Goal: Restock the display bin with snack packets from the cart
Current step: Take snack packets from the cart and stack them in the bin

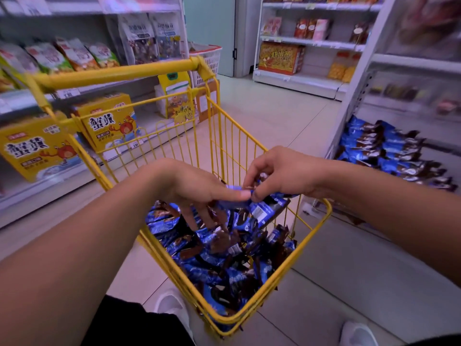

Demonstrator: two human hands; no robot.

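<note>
A yellow wire cart [311, 226] stands in front of me, its basket heaped with blue and brown snack packets [224, 265]. Both hands hover over the basket. My left hand [189, 186] pinches a bunch of packets from the left, fingers reaching down into the pile. My right hand [279, 173] grips the same bunch of blue packets [267, 208] from the right, held just above the heap. The display bin [389, 151] on the low shelf at the right holds rows of the same blue packets.
Shelves with yellow crab-print boxes [37, 148] and snack bags line the left. A white basket [209, 63] sits beyond the cart handle [119, 73]. More stocked shelves [299, 58] stand at the back. My white shoes [172, 308] rest on the tiled floor.
</note>
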